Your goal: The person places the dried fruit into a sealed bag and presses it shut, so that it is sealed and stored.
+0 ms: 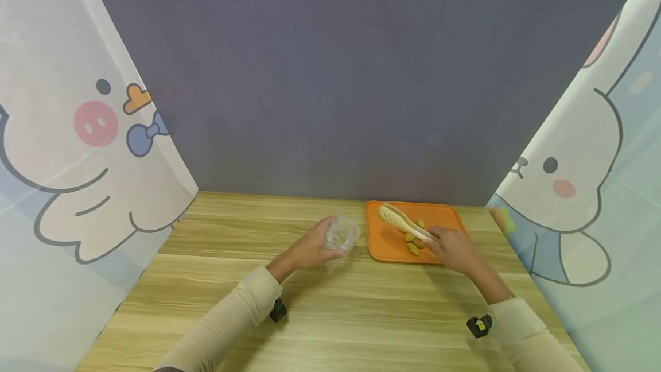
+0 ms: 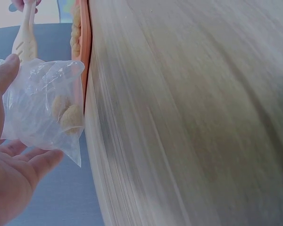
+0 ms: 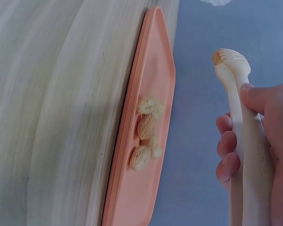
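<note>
My left hand (image 1: pixel 312 245) holds a clear plastic bag (image 1: pixel 342 234) above the table, thumb on one side and fingers on the other. Through the film, the left wrist view shows wrinkled, light-brown nut-like pieces (image 2: pixel 72 118) low in the bag. My right hand (image 1: pixel 457 248) grips cream-coloured tongs (image 1: pixel 408 225) over an orange tray (image 1: pixel 379 248), their slotted heads pointing toward the bag. A brownish piece (image 3: pixel 216 57) shows between the tong tips in the right wrist view. Several more brown pieces (image 1: pixel 413 248) lie grouped on the tray, partly covered by the tongs in the head view.
The tray stands toward the back right of a wood-grain table (image 1: pixel 330 314). A grey backdrop (image 1: pixel 330 85) rises behind the table's far edge. Cartoon-printed panels (image 1: pixel 583 188) flank both sides.
</note>
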`<state>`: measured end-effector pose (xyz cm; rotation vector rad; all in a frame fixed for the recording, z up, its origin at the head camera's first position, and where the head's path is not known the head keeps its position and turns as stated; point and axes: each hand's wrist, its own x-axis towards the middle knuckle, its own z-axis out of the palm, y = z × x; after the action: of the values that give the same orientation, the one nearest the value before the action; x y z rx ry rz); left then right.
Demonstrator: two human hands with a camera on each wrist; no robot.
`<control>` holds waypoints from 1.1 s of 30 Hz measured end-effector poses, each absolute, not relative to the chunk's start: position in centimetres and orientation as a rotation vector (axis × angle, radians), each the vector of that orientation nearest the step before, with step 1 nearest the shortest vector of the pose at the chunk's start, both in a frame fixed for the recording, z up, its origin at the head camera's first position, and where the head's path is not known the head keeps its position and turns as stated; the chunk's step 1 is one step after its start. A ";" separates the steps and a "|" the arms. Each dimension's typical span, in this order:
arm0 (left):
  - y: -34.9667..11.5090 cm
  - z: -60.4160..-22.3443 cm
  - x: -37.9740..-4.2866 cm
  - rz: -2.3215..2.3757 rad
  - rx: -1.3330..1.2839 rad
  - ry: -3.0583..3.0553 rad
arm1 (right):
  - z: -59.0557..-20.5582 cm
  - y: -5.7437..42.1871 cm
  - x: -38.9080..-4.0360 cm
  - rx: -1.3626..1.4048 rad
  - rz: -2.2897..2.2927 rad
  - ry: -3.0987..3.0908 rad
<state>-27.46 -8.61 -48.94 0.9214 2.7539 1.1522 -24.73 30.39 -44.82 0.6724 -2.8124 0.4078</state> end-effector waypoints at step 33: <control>-8.1 -49.1 -27.5 1.134 0.950 2.757 | -43.6 25.6 -22.7 0.828 0.479 -2.811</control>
<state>-27.46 -8.14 -49.13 0.9503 2.7565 1.1336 -22.73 25.59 -43.56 0.8283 -2.8108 0.4791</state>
